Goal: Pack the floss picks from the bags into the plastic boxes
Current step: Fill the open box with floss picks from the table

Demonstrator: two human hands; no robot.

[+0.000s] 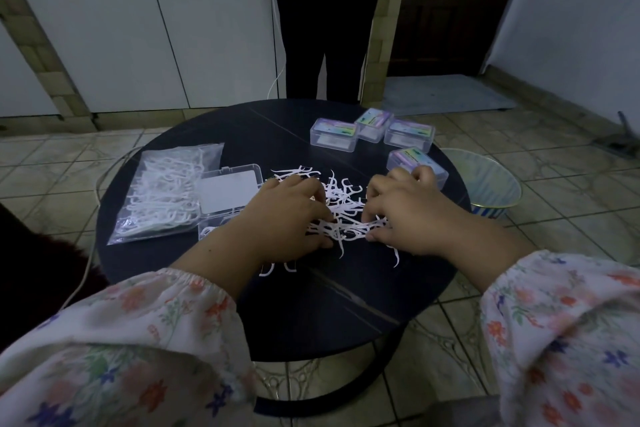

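Observation:
A loose heap of white floss picks (341,204) lies in the middle of the round dark table (284,308). My left hand (289,215) and my right hand (405,208) sit on either side of the heap, fingers curled into it and gathering picks between them. A clear bag (162,194) full of floss picks lies at the left. An open clear plastic box (230,192) with its lid up stands beside the bag; my left wrist hides part of it. Several closed labelled boxes (334,133) stand at the back right, one (415,163) just behind my right hand.
A person in dark clothes (325,28) stands beyond the table. A round striped bin (491,184) sits on the tiled floor right of the table. A white cable (91,253) runs along the floor at the left.

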